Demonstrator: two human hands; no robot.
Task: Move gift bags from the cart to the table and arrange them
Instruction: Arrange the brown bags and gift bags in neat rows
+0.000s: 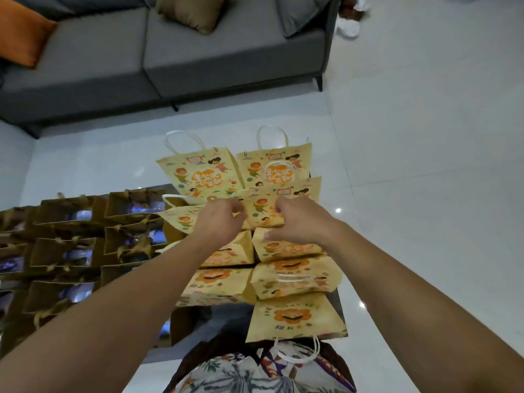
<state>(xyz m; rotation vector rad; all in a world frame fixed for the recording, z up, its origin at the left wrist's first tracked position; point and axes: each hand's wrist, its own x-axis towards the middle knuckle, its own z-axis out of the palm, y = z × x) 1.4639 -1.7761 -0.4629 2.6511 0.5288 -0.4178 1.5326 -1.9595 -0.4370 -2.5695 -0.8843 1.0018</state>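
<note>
Nearest, at the bottom centre of the frame, a floral-print garment (235, 373) on the person fills the lower edge, and both bare forearms reach up from the bottom corners toward the middle. Just above the garment, a yellow gift bag (296, 317) with an orange flower print lies flat, its white cord handles (297, 353) hanging down over the cloth. Beyond it, more yellow bags lie overlapping in two columns on a dark table (338, 303), whose edge shows at the right of the stack. At mid-frame the left hand (219, 222) has its fingers curled down at the edge of a yellow bag; whether it actually pinches the paper cannot be told. Beside it, the right hand (297, 219) has its fingers curled on the lower edge of the bag between the hands (262, 207), gripping it where it lies tilted over the others. To the left of centre, rows of brown paper bags (68, 242) stand open, with shiny purple contents showing inside. Farther up, two yellow bags (198, 173) lie side by side with their handles pointing away, over a glossy white tiled floor (425, 165). Across the upper left stretches a grey sofa (198, 58) carrying an orange cushion (19, 32) and a tan cushion (190, 12), and white shoes (350, 25) sit at the top right of centre.
</note>
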